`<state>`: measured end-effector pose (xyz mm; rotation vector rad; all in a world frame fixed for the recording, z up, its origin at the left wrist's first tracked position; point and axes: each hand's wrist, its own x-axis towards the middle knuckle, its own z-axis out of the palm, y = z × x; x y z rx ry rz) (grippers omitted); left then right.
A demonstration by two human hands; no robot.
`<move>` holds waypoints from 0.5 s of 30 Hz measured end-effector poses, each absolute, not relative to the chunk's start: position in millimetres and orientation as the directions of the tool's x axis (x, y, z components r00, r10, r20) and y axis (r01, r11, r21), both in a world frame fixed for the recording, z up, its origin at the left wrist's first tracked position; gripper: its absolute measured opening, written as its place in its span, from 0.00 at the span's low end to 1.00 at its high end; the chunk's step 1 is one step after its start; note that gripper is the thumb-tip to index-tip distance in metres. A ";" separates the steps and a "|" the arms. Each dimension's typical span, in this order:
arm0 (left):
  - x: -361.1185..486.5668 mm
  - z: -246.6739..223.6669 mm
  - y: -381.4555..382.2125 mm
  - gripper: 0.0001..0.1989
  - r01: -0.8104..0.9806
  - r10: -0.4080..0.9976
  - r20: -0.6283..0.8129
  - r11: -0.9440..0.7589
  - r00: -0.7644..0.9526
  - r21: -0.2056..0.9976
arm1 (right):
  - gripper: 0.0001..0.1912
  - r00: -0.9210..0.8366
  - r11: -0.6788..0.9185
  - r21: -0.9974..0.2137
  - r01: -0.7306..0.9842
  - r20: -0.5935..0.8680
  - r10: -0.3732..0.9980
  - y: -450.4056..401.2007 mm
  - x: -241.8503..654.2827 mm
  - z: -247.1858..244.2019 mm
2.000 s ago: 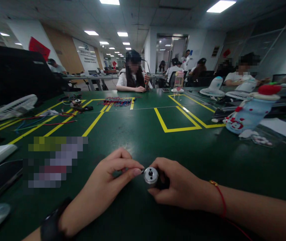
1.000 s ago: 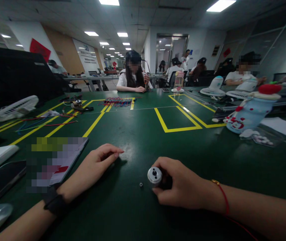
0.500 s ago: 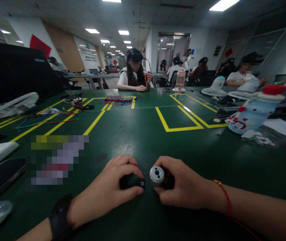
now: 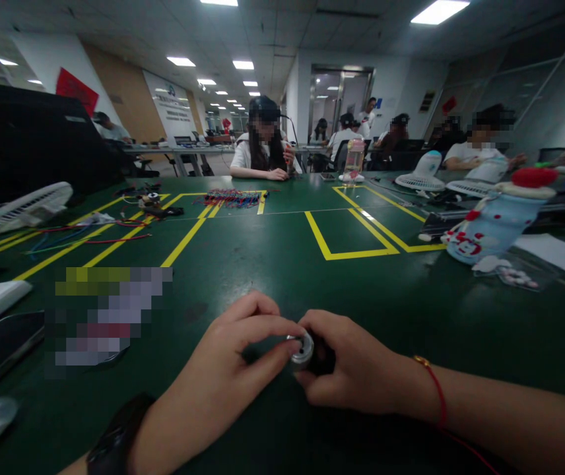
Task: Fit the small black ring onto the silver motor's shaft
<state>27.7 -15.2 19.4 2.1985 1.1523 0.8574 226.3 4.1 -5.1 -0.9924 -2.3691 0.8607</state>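
My right hand (image 4: 356,366) is closed around a silver metal cylinder (image 4: 303,353), held upright just above or on the green table (image 4: 243,264). Small dark holes show in the cylinder's round end face, which points up at me. The thumb and index finger of my left hand (image 4: 237,349) are pinched together over that face, at its left and upper side. Whatever lies between those fingertips is hidden or too small to make out. The lower part of the cylinder is covered by my right fingers and shadow.
A blue bottle with a red top (image 4: 503,218) and a bag of small beads (image 4: 515,274) stand at the right. White fans (image 4: 25,208), coloured wires (image 4: 94,234) and a wire bundle (image 4: 235,198) lie further off. A person (image 4: 263,145) sits across the table.
My left hand has moved right and its fingertips have closed onto the cylinder's top. The small ringed piece seen between them earlier no longer shows. My right hand keeps its grip.
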 end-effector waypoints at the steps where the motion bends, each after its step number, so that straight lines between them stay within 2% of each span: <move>1: 28.4 19.4 -15.7 0.09 0.527 0.849 0.283 -0.505 0.447 0.683 | 0.11 -0.655 0.555 -0.684 0.474 0.147 0.741 4.1 226.3 -5.1; 5: 22.6 15.9 -14.2 0.11 0.508 0.886 0.231 -0.426 0.403 0.748 | 0.13 -0.662 0.564 -0.697 0.443 0.170 0.730 4.1 226.6 -4.8; 8: 8.9 8.7 -5.9 0.10 0.496 0.949 0.144 -0.271 0.279 0.825 | 0.15 -0.662 0.553 -0.711 0.434 0.165 0.731 3.7 227.1 -3.5; 10: -2.3 2.5 2.5 0.09 0.485 0.975 0.035 -0.141 0.221 0.863 | 0.15 -0.660 0.544 -0.715 0.440 0.154 0.735 3.4 227.7 -2.7; 12: -12.4 -3.4 10.8 0.10 0.415 0.984 -0.063 -0.013 0.167 0.910 | 0.16 -0.658 0.536 -0.719 0.443 0.145 0.739 3.3 228.4 -2.4; 15: -21.3 -9.6 18.9 0.11 0.173 0.991 -0.089 0.071 0.100 0.982 | 0.16 -0.656 0.522 -0.731 0.440 0.134 0.742 3.1 229.4 -2.5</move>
